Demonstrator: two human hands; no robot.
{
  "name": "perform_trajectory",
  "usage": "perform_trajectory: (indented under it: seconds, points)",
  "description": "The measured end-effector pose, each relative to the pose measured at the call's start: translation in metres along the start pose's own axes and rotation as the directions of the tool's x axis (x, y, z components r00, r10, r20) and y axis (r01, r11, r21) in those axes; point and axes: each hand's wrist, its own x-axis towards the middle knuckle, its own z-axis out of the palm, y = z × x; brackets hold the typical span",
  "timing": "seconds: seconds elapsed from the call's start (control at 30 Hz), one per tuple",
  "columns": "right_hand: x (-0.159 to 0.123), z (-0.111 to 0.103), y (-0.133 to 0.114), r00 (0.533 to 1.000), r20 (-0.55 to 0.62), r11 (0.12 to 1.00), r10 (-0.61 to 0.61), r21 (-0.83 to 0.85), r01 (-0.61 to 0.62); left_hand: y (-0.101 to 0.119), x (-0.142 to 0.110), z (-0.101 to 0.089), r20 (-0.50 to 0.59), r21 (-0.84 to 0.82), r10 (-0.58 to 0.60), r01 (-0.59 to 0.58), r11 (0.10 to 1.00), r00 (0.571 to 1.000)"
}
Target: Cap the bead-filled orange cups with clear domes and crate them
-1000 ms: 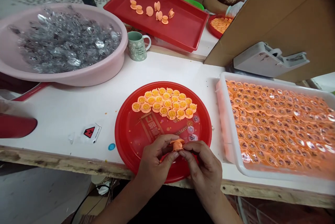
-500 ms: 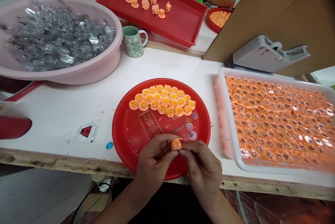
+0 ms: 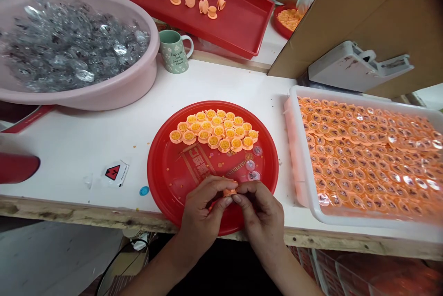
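Between the fingertips of my left hand (image 3: 204,210) and my right hand (image 3: 259,210) is a small orange toy teacup (image 3: 230,192), partly hidden by the fingers. Both hands pinch it over the near part of a round red tray (image 3: 166,194). On the tray's far half stand several orange toy teacups on saucers (image 3: 214,131), with yellow bits inside. A few clear round discs (image 3: 254,176) lie at the tray's right side, just beyond my right hand.
A white bin (image 3: 301,194) of disc-topped cups is at right. Left stand a pink tub (image 3: 138,88) of clear plastic pieces and a green mug (image 3: 175,56). Behind are a red rectangular tray (image 3: 238,24), a cardboard panel (image 3: 374,10), a tape dispenser (image 3: 346,68) and another person's gloved hand (image 3: 305,2).
My fingers have closed further over the toy teacup, covering more of it, and my right hand has shifted slightly left. The other person's gloved hand has come over the far round tray.
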Motion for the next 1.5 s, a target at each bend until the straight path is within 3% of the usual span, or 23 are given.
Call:
perform_trajectory:
  seconds: [0.17,0.27,0.37,0.47,0.57,0.73,0.87,0.93,1.0,1.1,1.17,1.23,1.33,1.5]
  points:
    - [-0.003,0.004,0.003,0.996,0.059,0.994,-0.065,-0.086,0.07,-0.007,-0.002,0.002,-0.021,0.038,-0.113,0.113,0.993,0.993]
    - [-0.005,0.01,0.006,0.997,0.025,0.99,-0.071,-0.118,0.073,-0.011,-0.002,0.005,-0.026,0.069,-0.112,0.113,0.991,0.993]
    - [0.0,0.013,0.01,0.999,0.042,0.999,0.031,-0.042,-0.029,-0.016,0.0,0.007,-0.028,0.056,-0.103,0.104,0.993,0.994]
    - [0.011,0.008,0.01,0.975,0.126,0.977,0.184,0.086,-0.196,-0.018,0.005,0.005,-0.031,-0.068,-0.18,0.178,0.982,0.983]
    - [0.017,0.005,0.01,0.957,0.169,0.951,0.237,0.16,-0.264,-0.017,0.01,-0.001,-0.023,-0.14,-0.262,0.256,0.957,0.965]
    - [0.012,0.013,0.015,0.964,0.126,0.945,0.233,0.205,-0.255,-0.018,0.01,-0.006,-0.01,-0.046,-0.305,0.304,0.952,0.952]
    - [0.014,0.016,0.005,0.968,0.062,0.947,0.243,0.202,-0.251,-0.015,0.017,-0.008,0.025,0.139,-0.211,0.205,0.969,0.977]
    - [0.026,0.004,-0.003,0.961,0.07,0.93,0.266,0.243,-0.275,-0.012,0.032,-0.014,0.109,0.264,-0.153,0.12,0.957,0.982]
    - [0.045,-0.024,-0.009,0.963,0.043,0.925,0.265,0.27,-0.266,-0.011,0.056,-0.023,0.157,0.423,-0.097,0.022,0.906,0.983]
    - [0.078,-0.091,-0.006,0.955,-0.173,0.96,0.243,0.185,-0.211,-0.015,0.093,-0.035,0.136,0.694,0.057,-0.136,0.707,0.989]
    - [0.098,-0.138,0.007,0.901,-0.327,0.958,0.285,0.056,-0.282,-0.02,0.11,-0.04,0.194,0.792,0.1,-0.216,0.571,0.976]
    - [0.117,-0.171,0.026,0.867,-0.401,0.944,0.298,-0.009,-0.328,-0.026,0.12,-0.042,0.262,0.826,0.093,-0.273,0.493,0.961]
    - [0.139,-0.19,0.056,0.853,-0.427,0.927,0.301,-0.079,-0.366,-0.031,0.125,-0.041,0.283,0.841,0.098,-0.296,0.453,0.954]
    - [0.15,-0.185,0.073,0.858,-0.441,0.896,0.264,-0.218,-0.387,-0.017,0.12,-0.033,0.252,0.846,0.102,-0.27,0.46,0.962]
